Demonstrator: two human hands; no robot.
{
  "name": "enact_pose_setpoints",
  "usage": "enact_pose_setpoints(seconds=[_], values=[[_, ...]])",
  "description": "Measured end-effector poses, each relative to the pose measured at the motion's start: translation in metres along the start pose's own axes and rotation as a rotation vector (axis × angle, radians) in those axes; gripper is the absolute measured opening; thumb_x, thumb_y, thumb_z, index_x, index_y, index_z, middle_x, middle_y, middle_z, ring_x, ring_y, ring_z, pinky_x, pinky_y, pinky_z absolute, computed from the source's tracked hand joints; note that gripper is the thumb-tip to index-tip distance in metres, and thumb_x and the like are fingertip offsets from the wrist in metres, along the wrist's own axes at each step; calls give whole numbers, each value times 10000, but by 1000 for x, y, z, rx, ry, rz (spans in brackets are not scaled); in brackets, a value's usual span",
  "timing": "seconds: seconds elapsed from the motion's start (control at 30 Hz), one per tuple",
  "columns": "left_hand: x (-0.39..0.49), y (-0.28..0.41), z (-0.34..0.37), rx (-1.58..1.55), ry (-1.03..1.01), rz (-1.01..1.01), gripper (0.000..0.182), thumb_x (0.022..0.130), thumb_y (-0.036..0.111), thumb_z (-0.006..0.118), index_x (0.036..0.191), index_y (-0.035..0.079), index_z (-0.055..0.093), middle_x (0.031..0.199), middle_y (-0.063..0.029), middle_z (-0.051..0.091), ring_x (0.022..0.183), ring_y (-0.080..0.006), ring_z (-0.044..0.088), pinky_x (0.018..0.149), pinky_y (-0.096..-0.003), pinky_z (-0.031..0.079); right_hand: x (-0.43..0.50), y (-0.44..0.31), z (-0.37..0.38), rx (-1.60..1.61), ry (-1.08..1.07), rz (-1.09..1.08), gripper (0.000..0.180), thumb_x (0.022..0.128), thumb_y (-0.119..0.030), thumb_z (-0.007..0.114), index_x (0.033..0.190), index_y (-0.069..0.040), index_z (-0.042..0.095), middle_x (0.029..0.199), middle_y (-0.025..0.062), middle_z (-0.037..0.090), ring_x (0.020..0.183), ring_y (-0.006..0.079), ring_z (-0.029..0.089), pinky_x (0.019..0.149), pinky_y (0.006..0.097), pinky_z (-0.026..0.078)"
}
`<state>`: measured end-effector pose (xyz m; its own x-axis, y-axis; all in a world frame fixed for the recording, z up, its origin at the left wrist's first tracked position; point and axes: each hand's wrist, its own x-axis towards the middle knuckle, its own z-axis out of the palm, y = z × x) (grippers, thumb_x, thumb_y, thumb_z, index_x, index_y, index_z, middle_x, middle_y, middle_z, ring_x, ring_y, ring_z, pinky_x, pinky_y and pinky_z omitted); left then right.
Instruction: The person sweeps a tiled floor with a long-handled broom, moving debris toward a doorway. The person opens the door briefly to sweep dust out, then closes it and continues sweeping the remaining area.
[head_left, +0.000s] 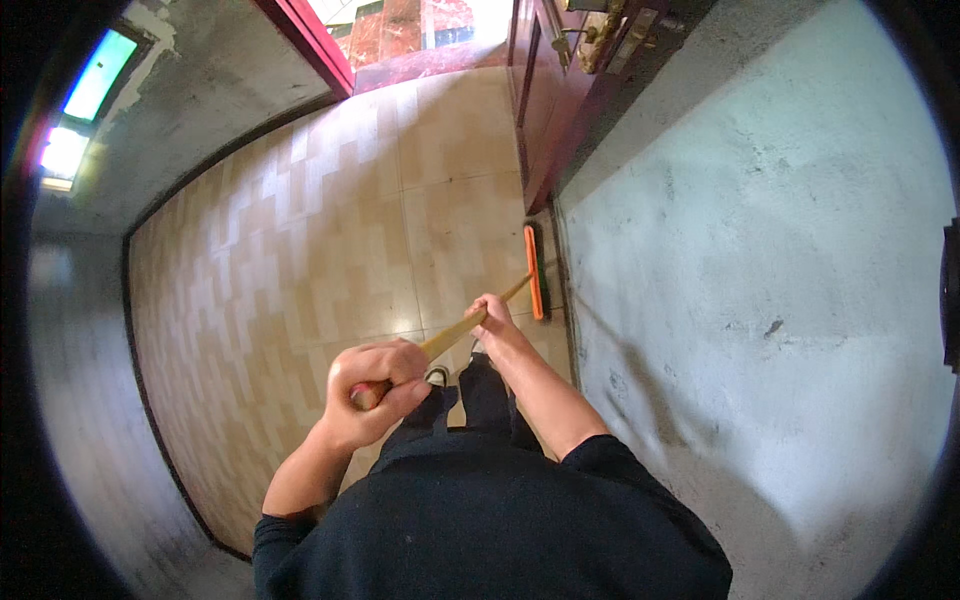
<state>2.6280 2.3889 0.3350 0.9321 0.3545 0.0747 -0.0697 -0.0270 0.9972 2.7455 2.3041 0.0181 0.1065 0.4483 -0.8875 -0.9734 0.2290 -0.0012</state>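
My left hand is wrapped around the upper end of a long wooden broom handle, whose reddish tip shows in my fist. Farther down the same handle, my right hand grips it. The handle slants away to the right and meets an orange broom head. Dark bristles, partly hidden behind the orange block, face the wall side. This head rests low on the tiled floor, close to the base of the right wall.
A reddish wooden door with brass-coloured hardware stands open beside the right wall, just beyond the broom head. The doorway threshold lies at the top. A grey wall with dark skirting bounds the left. My shoes are below my hands.
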Motion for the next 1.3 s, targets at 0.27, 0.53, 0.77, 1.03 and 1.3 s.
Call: enact_pose_setpoints(seconds=[0.27, 0.53, 0.77, 1.03, 1.3], values=[[-9, 26, -30, -216, 304, 54, 252, 717, 0, 630, 554, 32, 441, 514, -53, 459, 483, -165, 452, 525, -319, 402, -23, 26, 35, 28, 195, -62, 171, 728, -42, 439, 593, -106, 354, 530, 22, 383, 435, 163, 409, 430, 276, 382], [-25, -27, -19, -124, 380, -124, 235, 757, -55, 591, 599, 12, 430, 619, -34, 478, 580, -123, 448, 555, -261, 371, 37, 23, 16, -209, 237, 33, 173, 727, -57, 420, 572, -109, 361, 488, 20, 366, 434, 189, 391, 467, 323, 399], [-22, 30, -7, 287, 25, 220, 247, 657, 23, 710, 601, 60, 472, 560, -64, 470, 527, -254, 504, 535, -329, 399, 29, 40, 65, 57, -358, 265, 239, 786, -132, 447, 563, -125, 360, 500, 21, 391, 457, 178, 424, 475, 322, 391], [-43, 36, -38, -209, 663, 31, 224, 771, 38, 588, 587, 32, 460, 555, -14, 450, 502, -97, 426, 480, -245, 343, -10, 78, 57, 8, -94, 125, 206, 725, -69, 474, 545, -101, 380, 516, 10, 414, 498, 159, 441, 522, 283, 401], [-8, 21, -22, 309, 120, 193, 252, 698, 24, 652, 576, 39, 432, 521, -66, 394, 480, -231, 426, 462, -335, 316, 34, 86, 88, 224, -403, 291, 218, 679, -75, 500, 500, -112, 381, 483, 18, 413, 438, 158, 447, 424, 306, 408]])
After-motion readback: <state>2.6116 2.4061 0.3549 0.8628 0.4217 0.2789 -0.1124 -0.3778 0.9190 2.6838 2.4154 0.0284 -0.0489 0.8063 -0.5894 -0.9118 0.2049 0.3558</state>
